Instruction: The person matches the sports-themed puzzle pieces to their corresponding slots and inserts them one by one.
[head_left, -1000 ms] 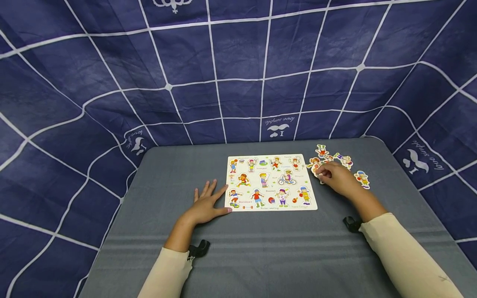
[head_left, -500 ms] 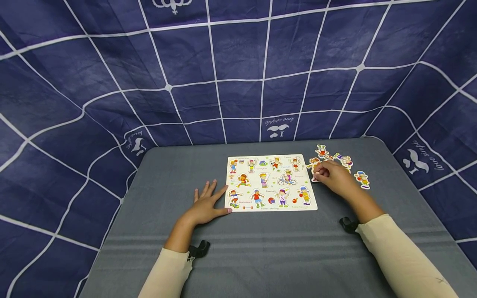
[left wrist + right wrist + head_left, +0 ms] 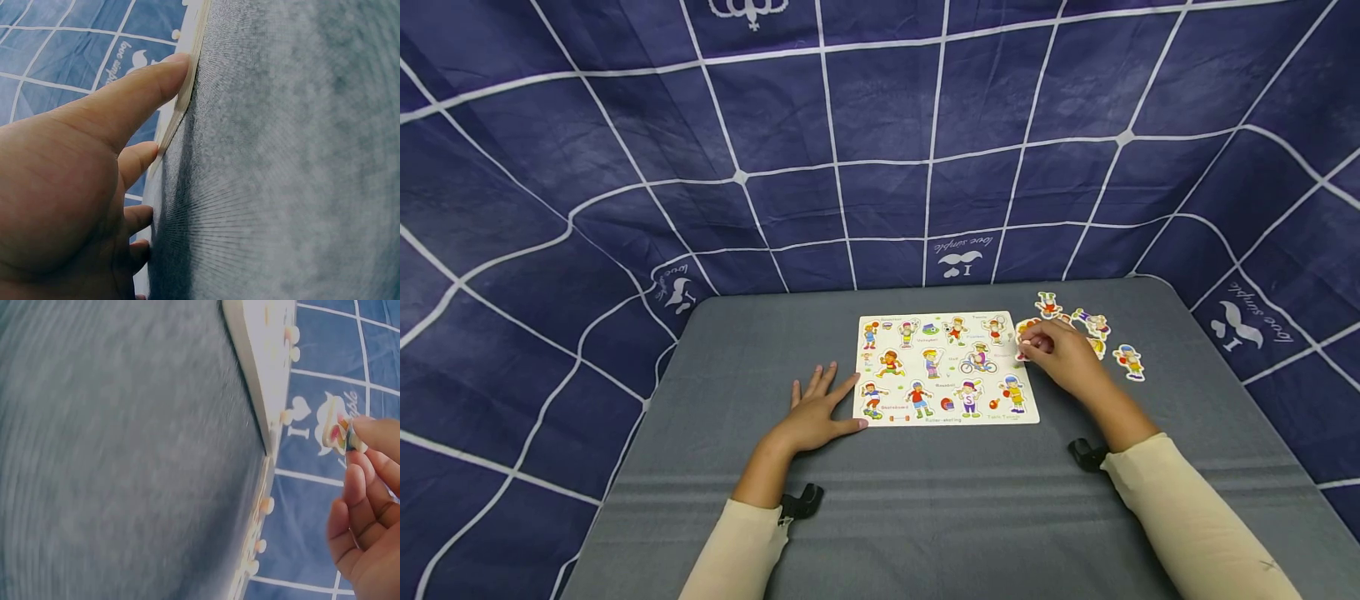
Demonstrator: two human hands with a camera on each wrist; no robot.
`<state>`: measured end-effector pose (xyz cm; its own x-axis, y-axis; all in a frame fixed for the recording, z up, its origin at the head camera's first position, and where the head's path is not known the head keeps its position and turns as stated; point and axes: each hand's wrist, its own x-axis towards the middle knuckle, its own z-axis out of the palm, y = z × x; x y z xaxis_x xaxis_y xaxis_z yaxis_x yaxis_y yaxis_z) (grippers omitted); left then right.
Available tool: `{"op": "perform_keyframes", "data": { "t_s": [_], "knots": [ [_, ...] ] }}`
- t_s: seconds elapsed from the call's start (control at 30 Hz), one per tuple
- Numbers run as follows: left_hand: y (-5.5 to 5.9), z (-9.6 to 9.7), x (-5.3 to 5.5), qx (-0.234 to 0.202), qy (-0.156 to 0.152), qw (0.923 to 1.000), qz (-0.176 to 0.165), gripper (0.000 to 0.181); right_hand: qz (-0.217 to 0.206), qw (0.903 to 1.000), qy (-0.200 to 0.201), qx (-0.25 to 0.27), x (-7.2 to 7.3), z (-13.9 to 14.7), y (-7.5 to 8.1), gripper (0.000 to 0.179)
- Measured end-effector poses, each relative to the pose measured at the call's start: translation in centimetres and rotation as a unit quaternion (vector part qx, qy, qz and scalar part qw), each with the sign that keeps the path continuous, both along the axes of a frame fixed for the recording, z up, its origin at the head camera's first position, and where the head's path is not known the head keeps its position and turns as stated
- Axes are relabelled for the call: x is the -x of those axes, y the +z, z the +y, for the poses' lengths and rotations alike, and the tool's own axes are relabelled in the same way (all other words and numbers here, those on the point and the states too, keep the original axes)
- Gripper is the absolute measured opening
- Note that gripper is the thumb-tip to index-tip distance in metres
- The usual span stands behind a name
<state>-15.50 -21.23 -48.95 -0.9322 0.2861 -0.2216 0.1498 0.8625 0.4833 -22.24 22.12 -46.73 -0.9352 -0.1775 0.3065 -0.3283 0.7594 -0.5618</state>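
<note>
A flat white puzzle board (image 3: 1030, 408) printed with sports figures lies on the grey table. My left hand (image 3: 812, 417) rests spread at its left side; in the left wrist view the thumb (image 3: 150, 84) and index fingertip touch the board's edge. Over the board's right edge, my right hand (image 3: 1063, 354) pinches a small figure-shaped puzzle piece (image 3: 337, 434) between thumb and index finger. The right wrist view has this piece raised above the table, with the other fingers curled below. The hand partly covers the piece in the head view.
Several loose puzzle pieces (image 3: 1092, 323) are bunched right of the board, and one piece (image 3: 1130, 362) lies apart nearer the right side. Small knobs (image 3: 267, 505) stick up from pieces. A dark blue gridded cloth (image 3: 880, 200) encloses the table's back and sides.
My right hand has picked up a puzzle piece from the bunch and moved left with it to the board's right edge. My left hand stays where it was.
</note>
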Motion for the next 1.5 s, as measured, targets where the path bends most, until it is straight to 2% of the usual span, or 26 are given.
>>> {"op": "perform_keyframes", "data": {
  "t_s": [0.4,0.7,1.2,1.5],
  "knots": [
    [0.0,-0.1,-0.1,0.004,0.002,1.0000,-0.001,0.089,0.002,0.9996,0.006,0.027,0.1,-2.5,0.2,0.012],
    [0.1,-0.1,-0.1,0.002,0.002,1.0000,-0.004,0.089,0.002,0.9996,0.012,0.024,0.2,-4.1,0.6,0.015],
    [0.0,-0.1,0.0,0.003,0.003,1.0000,-0.004,0.089,-0.043,0.9972,0.030,0.054,0.9,-7.8,1.0,0.015],
    [0.2,0.0,-0.2,-0.003,0.003,1.0000,-0.002,0.088,-0.038,0.9966,0.037,0.064,1.2,-10.3,1.3,0.012]
  ]
}}
